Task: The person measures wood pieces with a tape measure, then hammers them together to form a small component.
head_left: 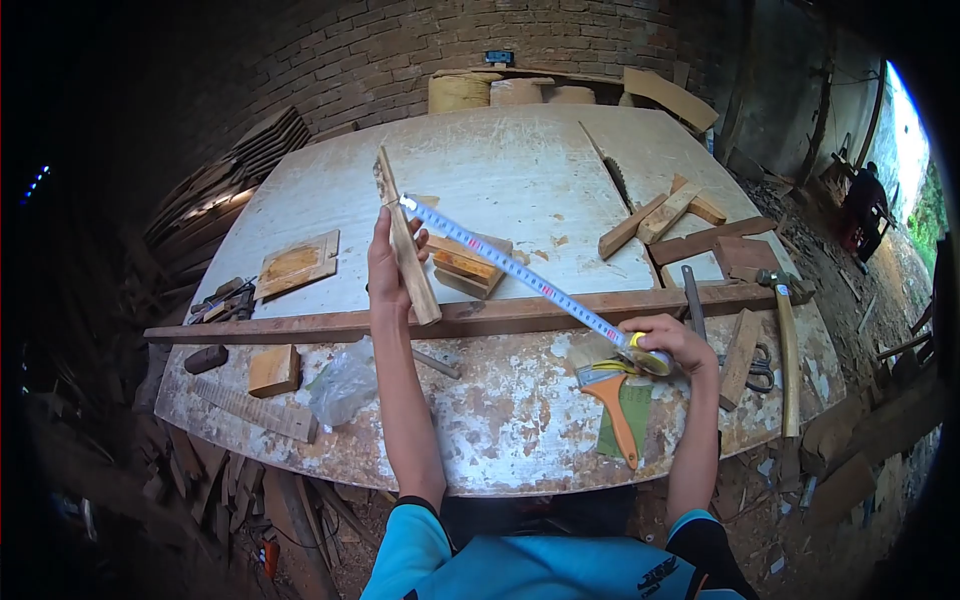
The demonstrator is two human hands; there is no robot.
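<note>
My left hand (388, 265) grips a narrow piece of wood (408, 255), held upright and slightly tilted above the table. In my right hand (677, 343) is a tape measure (650, 358) with a yellow case. Its blade (520, 272) is pulled out and slants up to the left, the metal end right at the edge of the wood. Below my right hand lies a paintbrush (612, 405) with an orange handle, over a green sheet (638, 410). Behind the blade sit small wood blocks (470, 265).
A long wooden bar (540, 314) crosses the worktable (480, 150). To the right lie a hammer (787, 350), scissors (762, 372), a saw (613, 175) and several wood offcuts (668, 212). At left are a plastic bag (345, 385), a wood block (274, 370) and a square board (297, 264).
</note>
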